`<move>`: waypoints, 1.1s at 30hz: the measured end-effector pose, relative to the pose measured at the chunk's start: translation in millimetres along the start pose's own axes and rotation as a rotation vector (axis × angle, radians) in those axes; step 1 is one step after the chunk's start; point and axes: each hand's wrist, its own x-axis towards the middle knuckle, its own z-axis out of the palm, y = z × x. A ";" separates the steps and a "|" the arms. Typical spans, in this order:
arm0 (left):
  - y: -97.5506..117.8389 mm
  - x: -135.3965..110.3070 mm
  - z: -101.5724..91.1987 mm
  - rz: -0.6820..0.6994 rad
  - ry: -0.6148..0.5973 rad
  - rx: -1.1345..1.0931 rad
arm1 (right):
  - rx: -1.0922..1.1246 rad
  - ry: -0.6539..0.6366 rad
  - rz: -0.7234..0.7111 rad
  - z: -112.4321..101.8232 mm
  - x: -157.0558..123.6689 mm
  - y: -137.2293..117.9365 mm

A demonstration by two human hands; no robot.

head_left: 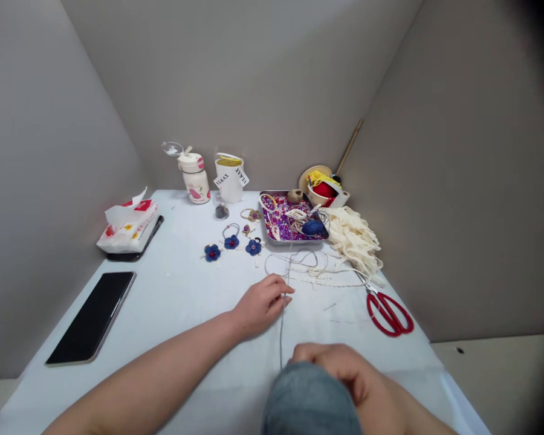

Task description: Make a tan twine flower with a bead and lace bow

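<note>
The half-closed left hand (262, 306) pinches a grey cord (281, 331), the right hand (334, 370) curls over a blue-grey bundle (309, 400); tugging could snag the bead tray (294, 243) beyond them.

A black phone (90, 317) lies near left on the white table (176, 302), with a plastic tissue packet (127, 225) beyond it. A white flask (194, 180) stands at the far edge. Far right, a metal tray (294, 243) holds purple beads (276, 223), with cream lace (354, 241) beside it. Red-handled scissors (387, 313) lie nearer, and a thin grey cord (281, 326) runs from the tray toward the near edge.
</note>
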 end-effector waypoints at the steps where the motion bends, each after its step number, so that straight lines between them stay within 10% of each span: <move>1: -0.2 0.4 -0.3 0.009 0.009 0.004 | -0.058 0.069 -0.002 -7.0 -2.9 -6.4; 8: 6.7 -2.6 -6.6 0.220 0.151 0.062 | -0.261 0.660 -0.360 -66.7 -7.0 -45.4; 19: 8.7 -5.6 -9.1 0.203 0.087 0.148 | -0.445 0.030 -0.005 -80.5 0.8 -27.3; 33: 7.8 -3.1 -9.0 0.206 0.027 0.135 | -0.586 -0.107 0.153 -69.2 19.4 -25.5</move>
